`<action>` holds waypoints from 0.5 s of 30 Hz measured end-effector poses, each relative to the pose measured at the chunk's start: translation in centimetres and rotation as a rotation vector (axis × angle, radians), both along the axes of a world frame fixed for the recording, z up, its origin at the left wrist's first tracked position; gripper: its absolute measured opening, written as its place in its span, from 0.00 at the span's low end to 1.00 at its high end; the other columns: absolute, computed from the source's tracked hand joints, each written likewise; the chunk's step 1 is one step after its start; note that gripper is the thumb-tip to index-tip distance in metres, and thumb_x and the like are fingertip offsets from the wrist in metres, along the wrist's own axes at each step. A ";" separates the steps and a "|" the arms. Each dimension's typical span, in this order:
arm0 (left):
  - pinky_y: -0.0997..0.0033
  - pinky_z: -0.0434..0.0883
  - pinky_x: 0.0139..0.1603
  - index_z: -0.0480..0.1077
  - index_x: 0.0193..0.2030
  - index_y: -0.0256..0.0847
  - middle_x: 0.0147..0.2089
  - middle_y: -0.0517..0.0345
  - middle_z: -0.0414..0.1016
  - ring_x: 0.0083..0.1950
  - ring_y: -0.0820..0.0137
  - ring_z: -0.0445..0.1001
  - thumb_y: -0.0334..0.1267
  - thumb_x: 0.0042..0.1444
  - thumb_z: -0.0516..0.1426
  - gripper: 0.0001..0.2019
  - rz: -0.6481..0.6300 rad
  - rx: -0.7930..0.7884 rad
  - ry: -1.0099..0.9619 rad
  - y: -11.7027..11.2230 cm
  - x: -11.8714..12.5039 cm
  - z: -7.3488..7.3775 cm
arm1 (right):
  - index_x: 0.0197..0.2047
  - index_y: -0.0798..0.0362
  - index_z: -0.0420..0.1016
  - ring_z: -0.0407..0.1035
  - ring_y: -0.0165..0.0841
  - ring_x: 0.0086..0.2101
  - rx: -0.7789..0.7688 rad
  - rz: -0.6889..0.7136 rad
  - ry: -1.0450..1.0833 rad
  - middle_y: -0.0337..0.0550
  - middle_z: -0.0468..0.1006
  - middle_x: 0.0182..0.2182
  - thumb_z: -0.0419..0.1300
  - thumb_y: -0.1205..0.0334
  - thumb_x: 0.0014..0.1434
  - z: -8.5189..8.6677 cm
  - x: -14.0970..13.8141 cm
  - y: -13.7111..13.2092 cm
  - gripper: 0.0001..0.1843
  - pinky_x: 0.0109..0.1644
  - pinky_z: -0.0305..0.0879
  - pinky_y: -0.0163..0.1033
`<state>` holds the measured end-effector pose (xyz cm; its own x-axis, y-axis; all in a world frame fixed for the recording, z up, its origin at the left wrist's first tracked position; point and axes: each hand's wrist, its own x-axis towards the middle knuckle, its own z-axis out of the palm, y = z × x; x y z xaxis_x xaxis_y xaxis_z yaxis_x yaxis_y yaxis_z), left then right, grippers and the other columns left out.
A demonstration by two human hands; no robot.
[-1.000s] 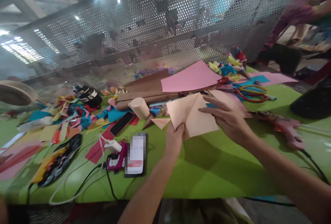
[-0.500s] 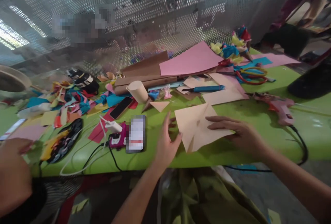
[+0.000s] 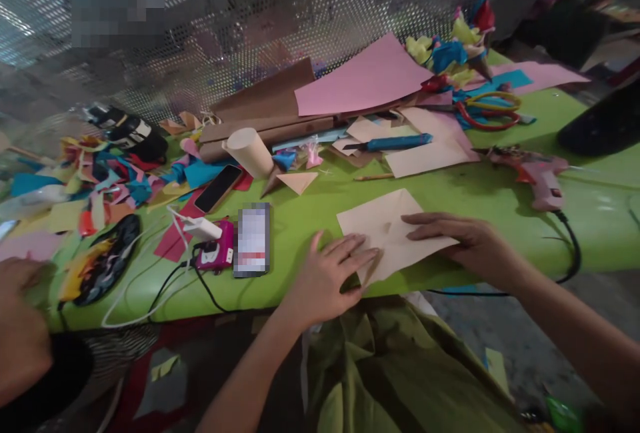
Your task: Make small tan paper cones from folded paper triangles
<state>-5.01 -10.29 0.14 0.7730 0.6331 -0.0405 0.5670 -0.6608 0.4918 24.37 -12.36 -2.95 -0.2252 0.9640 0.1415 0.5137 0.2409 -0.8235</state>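
A square sheet of cream paper point(image 3: 395, 220) with crossing creases lies at the front of the green table, one corner towards me. My left hand point(image 3: 327, 280) rests on its left side, fingers stretched flat over the paper near the lower crease. At the right corner my right hand point(image 3: 463, 243) has its fingers on top of the sheet, and the paper's edge passes between them and the rest of the hand. The right thumb is mostly hidden. A small folded paper triangle point(image 3: 299, 182) and a wooden stick point(image 3: 375, 178) lie beyond the sheet.
A pink glue gun point(image 3: 545, 180) with a black cord lies right. Behind are a blue cutter point(image 3: 397, 142), scissors point(image 3: 487, 112), a paper tube point(image 3: 250, 152) and pink card point(image 3: 370, 80). Phones, a magenta adapter point(image 3: 216, 246) and cables lie left. Another person's hand point(image 3: 23, 313) is far left.
My left hand has moved right from beside the sheet onto it, fingers now lying on the paper. The sheet looks flatter. My right hand stays at the right corner. The view has shifted slightly.
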 end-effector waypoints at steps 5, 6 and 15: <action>0.37 0.45 0.73 0.70 0.62 0.52 0.69 0.51 0.68 0.70 0.57 0.65 0.32 0.62 0.58 0.22 0.066 0.009 -0.040 -0.4 0.2 -0.8 | 0.44 0.39 0.85 0.77 0.44 0.49 0.058 0.040 -0.094 0.40 0.84 0.49 0.56 0.66 0.57 -0.1 0.7 -0.2 0.19 0.53 0.73 0.52; 0.38 0.46 0.73 0.71 0.60 0.51 0.68 0.52 0.69 0.69 0.58 0.67 0.31 0.63 0.57 0.20 0.081 0.008 -0.057 -0.5 0.2 -0.9 | 0.43 0.40 0.85 0.76 0.45 0.48 0.078 0.049 -0.120 0.41 0.84 0.48 0.57 0.66 0.58 0.1 0.7 -0.2 0.18 0.52 0.73 0.52; 0.44 0.52 0.72 0.77 0.50 0.50 0.55 0.55 0.81 0.60 0.61 0.75 0.36 0.66 0.55 0.11 0.237 -0.074 -0.255 -0.3 0.7 -0.9 | 0.39 0.45 0.85 0.74 0.45 0.43 0.111 -0.006 -0.115 0.49 0.85 0.38 0.60 0.56 0.63 0.8 0.1 -0.2 0.11 0.46 0.73 0.49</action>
